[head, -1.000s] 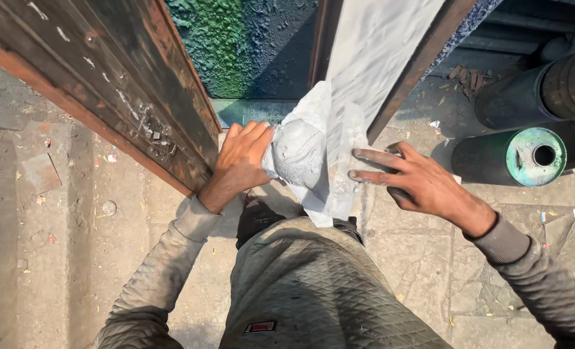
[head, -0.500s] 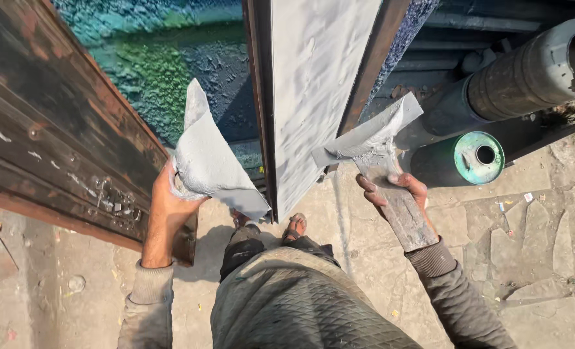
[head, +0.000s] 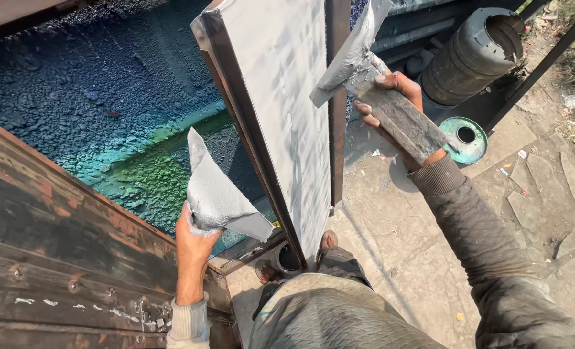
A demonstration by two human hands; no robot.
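My left hand (head: 192,240) grips a flat plate loaded with grey putty (head: 217,194), held low beside the left edge of an upright metal panel (head: 281,97). My right hand (head: 391,97) is raised to the right of the panel and holds a wide putty knife (head: 352,61) by its flat wooden handle (head: 404,123). The blade is smeared with grey putty and sits close to the panel's right frame. The panel face is coated in pale grey filler.
A rusty brown metal sheet (head: 54,258) leans at the left. Behind it is a rough wall painted blue and green (head: 106,110). A dark drum (head: 475,52) and a teal can lid (head: 465,137) lie at the right on stone paving (head: 546,213). My foot (head: 327,241) is below.
Both hands have risen and moved apart. The left hand carried the putty plate leftward, and the right hand lifted the putty knife up to the panel's right side.
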